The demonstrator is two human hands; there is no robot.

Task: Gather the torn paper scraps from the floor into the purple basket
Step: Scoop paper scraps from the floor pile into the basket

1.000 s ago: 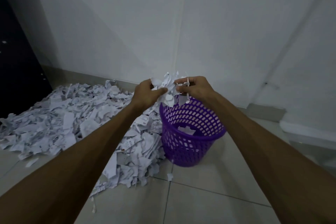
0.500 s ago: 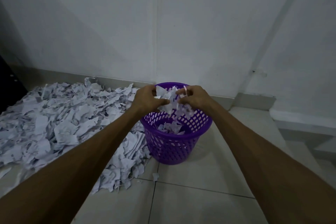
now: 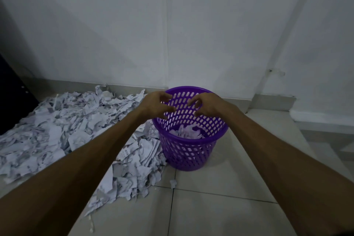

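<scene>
A purple perforated basket (image 3: pixel 188 151) stands on the tiled floor near the wall corner, with a heap of white scraps (image 3: pixel 188 132) lying inside it. My left hand (image 3: pixel 156 104) and my right hand (image 3: pixel 206 105) hover over the basket's mouth, fingers spread and curled, holding nothing. A big pile of torn paper scraps (image 3: pixel 63 134) covers the floor to the left of the basket, reaching right up to its side. One single scrap (image 3: pixel 173 183) lies on the tile in front of the basket.
White walls meet in a corner directly behind the basket. A dark cabinet (image 3: pixel 11 101) stands at the far left edge. A low white step or ledge (image 3: pixel 323 119) runs along the right wall. Bare grey tiles (image 3: pixel 220 212) lie in front and to the right.
Both hands held a bunch of scraps above the basket, lowered it to the rim and opened; the scraps dropped inside, raising the heap in the basket.
</scene>
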